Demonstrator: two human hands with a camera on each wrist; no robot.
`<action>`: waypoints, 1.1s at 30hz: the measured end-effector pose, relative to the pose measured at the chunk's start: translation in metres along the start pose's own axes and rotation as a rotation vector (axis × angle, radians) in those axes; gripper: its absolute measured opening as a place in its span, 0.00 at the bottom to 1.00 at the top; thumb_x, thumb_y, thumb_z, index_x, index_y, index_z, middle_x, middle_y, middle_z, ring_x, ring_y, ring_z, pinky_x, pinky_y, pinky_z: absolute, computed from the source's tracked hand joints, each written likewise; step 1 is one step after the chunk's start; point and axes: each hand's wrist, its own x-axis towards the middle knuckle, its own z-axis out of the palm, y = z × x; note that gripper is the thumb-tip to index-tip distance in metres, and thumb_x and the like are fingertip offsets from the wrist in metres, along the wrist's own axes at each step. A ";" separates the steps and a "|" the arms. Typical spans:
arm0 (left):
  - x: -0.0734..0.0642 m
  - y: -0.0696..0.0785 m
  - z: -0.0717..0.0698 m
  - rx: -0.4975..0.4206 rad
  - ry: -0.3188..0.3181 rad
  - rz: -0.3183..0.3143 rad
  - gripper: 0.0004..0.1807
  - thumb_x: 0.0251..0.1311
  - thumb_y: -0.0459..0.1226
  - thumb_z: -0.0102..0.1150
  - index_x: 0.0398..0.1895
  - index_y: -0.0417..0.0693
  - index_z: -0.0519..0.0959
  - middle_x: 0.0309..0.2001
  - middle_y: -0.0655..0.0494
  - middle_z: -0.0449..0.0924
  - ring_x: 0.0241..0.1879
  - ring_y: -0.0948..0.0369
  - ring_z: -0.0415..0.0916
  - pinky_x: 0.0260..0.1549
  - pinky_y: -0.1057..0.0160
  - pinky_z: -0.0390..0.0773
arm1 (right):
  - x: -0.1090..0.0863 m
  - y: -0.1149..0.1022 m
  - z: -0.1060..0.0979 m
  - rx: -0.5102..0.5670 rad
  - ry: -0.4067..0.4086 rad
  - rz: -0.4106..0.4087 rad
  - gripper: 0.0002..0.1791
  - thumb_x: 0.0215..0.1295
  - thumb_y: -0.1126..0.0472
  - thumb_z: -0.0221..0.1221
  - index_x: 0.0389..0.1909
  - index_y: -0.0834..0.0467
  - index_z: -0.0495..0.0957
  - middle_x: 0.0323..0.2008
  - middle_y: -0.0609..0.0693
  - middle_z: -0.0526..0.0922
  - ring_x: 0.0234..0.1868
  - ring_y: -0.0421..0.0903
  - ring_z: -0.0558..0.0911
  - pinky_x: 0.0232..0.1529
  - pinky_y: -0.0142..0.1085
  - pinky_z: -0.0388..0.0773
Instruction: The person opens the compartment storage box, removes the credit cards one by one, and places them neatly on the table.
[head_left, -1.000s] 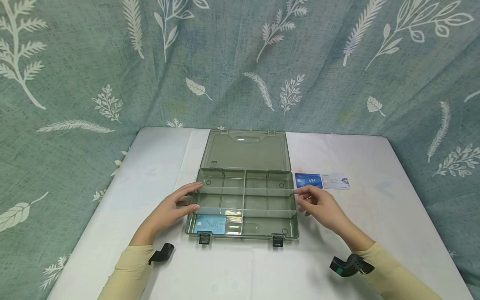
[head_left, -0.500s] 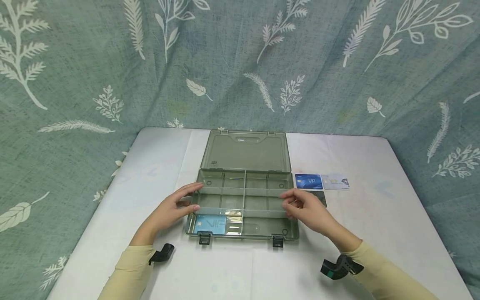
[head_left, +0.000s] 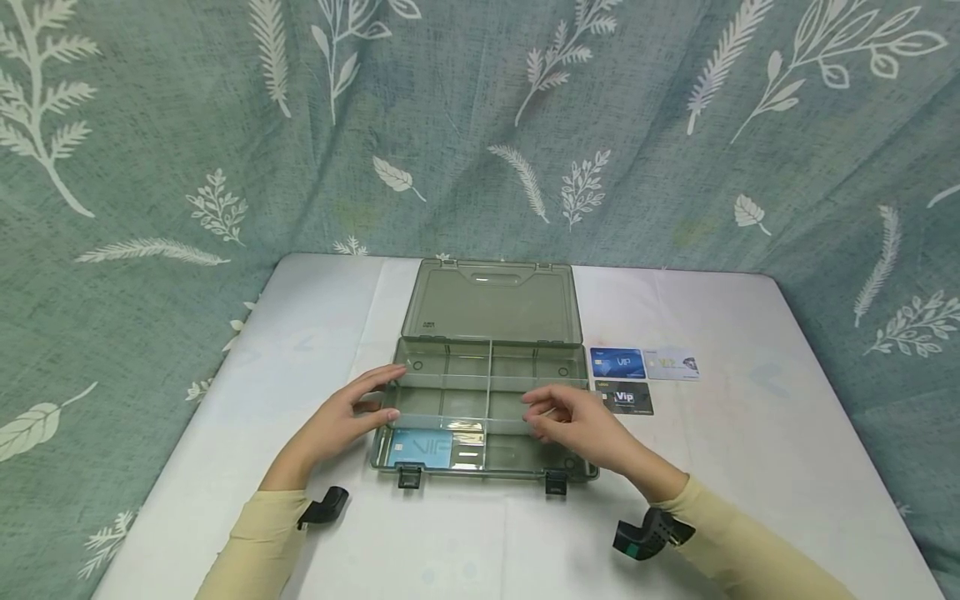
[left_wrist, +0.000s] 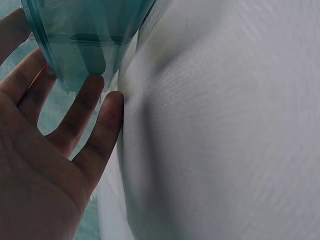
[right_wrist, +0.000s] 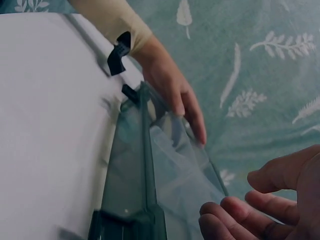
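Observation:
A green translucent compartment box (head_left: 517, 473) lies on the table with its lid (head_left: 491, 300) folded back. A light blue VIP card (head_left: 422, 448) lies in its front left compartment. My left hand (head_left: 348, 421) rests at the box's left side, thumb and fingertips at the rim; the left wrist view shows the fingers (left_wrist: 82, 107) spread against its wall. Over the right half of the box, my right hand (head_left: 581, 425) hovers with loosely bent fingers. In the right wrist view, nothing shows between that hand's thumb (right_wrist: 275, 175) and fingers.
Right of the box lie a dark blue VIP card (head_left: 617, 362), a pale silver card (head_left: 672, 364) and a black Vip card (head_left: 625, 397). Two black latches stick out from the box's front edge. A leaf-patterned green cloth (head_left: 480, 167) hangs behind the table.
My right hand has moved left from the box's right edge to over its right compartments, uncovering the black card. The left hand, the box and the light blue card have stayed put.

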 end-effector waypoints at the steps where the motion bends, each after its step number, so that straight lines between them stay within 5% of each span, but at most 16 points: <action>1: 0.000 0.000 0.000 0.001 0.000 -0.001 0.36 0.68 0.41 0.65 0.77 0.50 0.64 0.78 0.51 0.57 0.74 0.47 0.59 0.64 0.40 0.73 | 0.002 0.000 0.002 0.005 -0.007 -0.002 0.20 0.75 0.63 0.58 0.62 0.69 0.75 0.50 0.66 0.83 0.45 0.61 0.85 0.43 0.41 0.87; 26: 0.000 0.000 0.000 0.005 0.005 0.002 0.36 0.68 0.41 0.66 0.77 0.50 0.64 0.79 0.52 0.57 0.74 0.48 0.59 0.64 0.41 0.73 | 0.032 -0.016 0.037 0.176 -0.247 0.030 0.26 0.74 0.65 0.59 0.68 0.72 0.68 0.57 0.66 0.80 0.52 0.53 0.84 0.56 0.45 0.83; 33: 0.000 -0.002 0.001 0.003 0.005 0.004 0.36 0.68 0.41 0.65 0.77 0.50 0.64 0.79 0.52 0.57 0.74 0.48 0.59 0.63 0.40 0.73 | 0.034 -0.022 0.044 0.273 -0.288 0.045 0.28 0.74 0.67 0.57 0.69 0.76 0.64 0.61 0.71 0.76 0.58 0.64 0.80 0.58 0.42 0.82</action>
